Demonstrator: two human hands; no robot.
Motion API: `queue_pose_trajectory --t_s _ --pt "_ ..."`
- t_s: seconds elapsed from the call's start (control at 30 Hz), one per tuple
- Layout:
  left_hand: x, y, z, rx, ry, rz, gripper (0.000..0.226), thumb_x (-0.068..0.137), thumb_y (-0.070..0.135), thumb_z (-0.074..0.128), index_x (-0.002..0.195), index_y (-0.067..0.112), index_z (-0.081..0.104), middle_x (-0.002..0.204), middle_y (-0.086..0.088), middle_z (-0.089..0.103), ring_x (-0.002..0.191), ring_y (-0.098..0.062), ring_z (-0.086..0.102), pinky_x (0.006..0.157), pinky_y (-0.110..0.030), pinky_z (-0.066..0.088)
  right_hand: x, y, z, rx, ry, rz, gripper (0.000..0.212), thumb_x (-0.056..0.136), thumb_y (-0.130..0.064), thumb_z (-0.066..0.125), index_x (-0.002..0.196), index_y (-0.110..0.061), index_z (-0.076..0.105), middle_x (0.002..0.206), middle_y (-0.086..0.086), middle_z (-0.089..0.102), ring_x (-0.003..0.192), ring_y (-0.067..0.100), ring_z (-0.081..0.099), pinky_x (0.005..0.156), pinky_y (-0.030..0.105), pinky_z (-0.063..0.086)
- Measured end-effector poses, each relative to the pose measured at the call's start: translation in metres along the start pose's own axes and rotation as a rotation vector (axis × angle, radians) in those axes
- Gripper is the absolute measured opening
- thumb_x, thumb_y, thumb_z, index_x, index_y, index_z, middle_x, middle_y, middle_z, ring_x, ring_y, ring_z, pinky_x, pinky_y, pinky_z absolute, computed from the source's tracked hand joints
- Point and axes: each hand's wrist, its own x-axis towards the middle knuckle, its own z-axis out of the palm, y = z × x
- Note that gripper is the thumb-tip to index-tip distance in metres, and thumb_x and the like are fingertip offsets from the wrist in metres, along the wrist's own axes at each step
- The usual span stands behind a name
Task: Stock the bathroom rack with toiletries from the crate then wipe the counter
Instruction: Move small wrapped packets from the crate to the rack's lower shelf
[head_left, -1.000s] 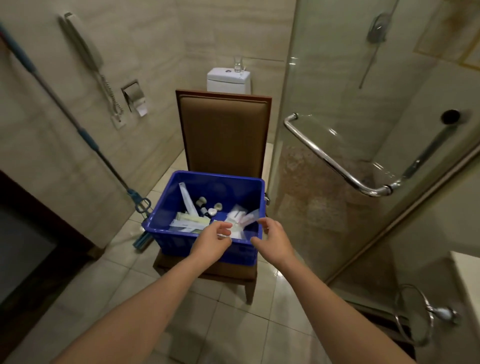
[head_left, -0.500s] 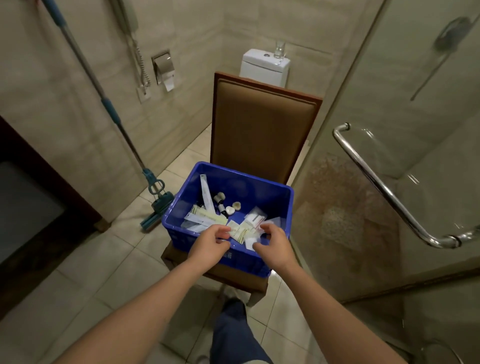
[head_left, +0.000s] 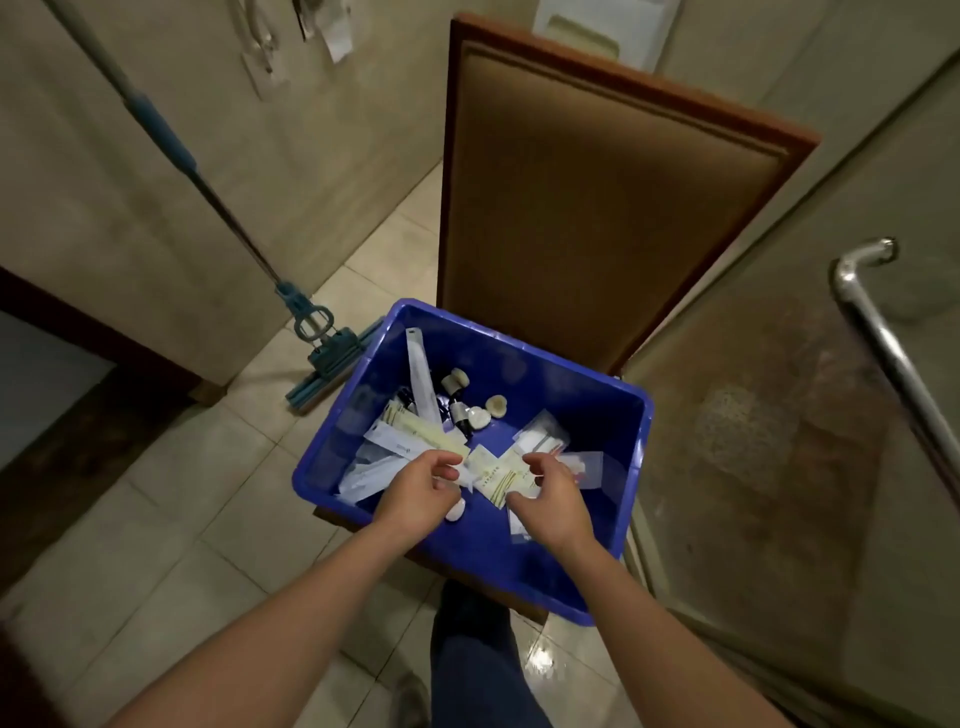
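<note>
A blue crate sits on the seat of a brown chair. It holds white-and-yellow packets, a long clear sachet and small dark bottles with cream caps. Both my hands are inside its near end. My left hand has curled fingers touching the packet pile, and a small white rounded item peeks out below its palm; what it holds is hidden. My right hand pinches a white-and-yellow packet between thumb and fingers.
A blue mop leans on the left wall, its head on the tiled floor beside the crate. A glass shower door with a chrome handle stands close on the right. A toilet is behind the chair. My leg is below the crate.
I have leaned closer over the crate and the view has tilted down. Both hands moved from the crate's front rim deeper into the packets, the right hand closing on one.
</note>
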Motion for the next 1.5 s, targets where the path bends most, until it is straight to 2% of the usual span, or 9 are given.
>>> queue_pose_trajectory --t_s 0.27,0.53,0.73,0.97,1.07,1.17,1.27,1.4,1.5 --pt "0.085 -0.011 0.023 -0.015 -0.040 -0.125 0.037 0.085 0.004 0.057 0.112 0.030 0.058 0.104 0.009 0.062 0.087 -0.011 0.060 0.077 -0.029 0.054 0.085 0.025 0.032 -0.026 -0.077 0.121 0.053 0.082 -0.026 0.072 0.130 -0.022 0.051 0.131 -0.003 0.053 0.116 0.013 0.052 0.082 0.025 0.044" --pt "0.144 -0.038 0.048 -0.005 -0.085 -0.184 0.038 0.086 0.003 0.056 0.114 0.028 0.058 0.107 0.007 0.061 0.086 -0.009 0.058 0.089 -0.028 0.049 0.146 0.060 0.067 -0.156 -0.150 0.193 0.056 0.080 -0.028 0.073 0.131 -0.022 0.052 0.130 -0.003 0.056 0.119 0.017 0.052 0.080 0.029 0.048" --pt "0.156 -0.053 0.061 -0.035 -0.110 -0.213 0.038 0.087 0.000 0.057 0.114 0.026 0.058 0.112 0.005 0.060 0.100 -0.013 0.060 0.096 -0.029 0.048 0.160 0.073 0.087 -0.261 -0.180 0.173 0.053 0.078 -0.035 0.073 0.126 -0.022 0.054 0.121 -0.003 0.059 0.115 0.019 0.052 0.078 0.029 0.045" --pt "0.159 -0.057 0.064 -0.029 -0.105 -0.196 0.041 0.086 0.002 0.057 0.119 0.026 0.059 0.114 0.009 0.059 0.100 -0.010 0.059 0.096 -0.033 0.050 0.168 0.078 0.101 -0.473 -0.183 0.095 0.040 0.079 -0.028 0.070 0.116 -0.023 0.056 0.110 -0.003 0.061 0.105 0.020 0.053 0.074 0.029 0.038" --pt "0.158 -0.058 0.064 -0.025 -0.102 -0.191 0.041 0.087 0.003 0.055 0.122 0.024 0.059 0.117 0.008 0.059 0.103 -0.010 0.059 0.097 -0.034 0.050 0.168 0.078 0.104 -0.507 -0.205 0.114 0.024 0.080 -0.024 0.066 0.104 -0.024 0.061 0.099 -0.004 0.063 0.098 0.020 0.054 0.071 0.029 0.039" --pt "0.154 -0.057 0.065 -0.025 -0.108 -0.187 0.041 0.088 0.002 0.055 0.125 0.020 0.057 0.119 0.004 0.058 0.104 -0.012 0.058 0.098 -0.034 0.049 0.164 0.075 0.102 -0.437 -0.251 0.181 0.003 0.081 -0.024 0.064 0.082 -0.025 0.062 0.082 -0.004 0.063 0.085 0.020 0.059 0.063 0.028 0.042" --pt "0.148 -0.054 0.065 -0.026 -0.107 -0.193 0.043 0.088 0.002 0.056 0.127 0.018 0.055 0.121 0.002 0.056 0.100 -0.013 0.058 0.096 -0.034 0.050 0.159 0.070 0.094 -0.278 -0.240 0.246 0.008 0.083 -0.026 0.064 0.079 -0.024 0.058 0.073 -0.008 0.057 0.078 0.018 0.058 0.059 0.026 0.038" --pt "0.145 -0.047 0.069 -0.061 -0.061 -0.206 0.046 0.088 0.005 0.058 0.132 0.018 0.050 0.124 0.002 0.054 0.089 -0.006 0.058 0.081 -0.024 0.049 0.153 0.058 0.078 -0.073 -0.150 0.313 0.008 0.085 -0.023 0.064 0.082 -0.018 0.059 0.073 -0.004 0.058 0.079 0.022 0.061 0.068 0.035 0.051" --pt "0.147 -0.041 0.070 -0.084 -0.014 -0.201 0.047 0.090 0.008 0.058 0.134 0.018 0.046 0.122 0.004 0.054 0.083 0.001 0.055 0.064 -0.012 0.044 0.152 0.046 0.069 0.246 -0.143 0.384 0.009 0.087 -0.019 0.067 0.084 -0.011 0.064 0.076 0.000 0.064 0.073 0.018 0.060 0.072 0.036 0.052"
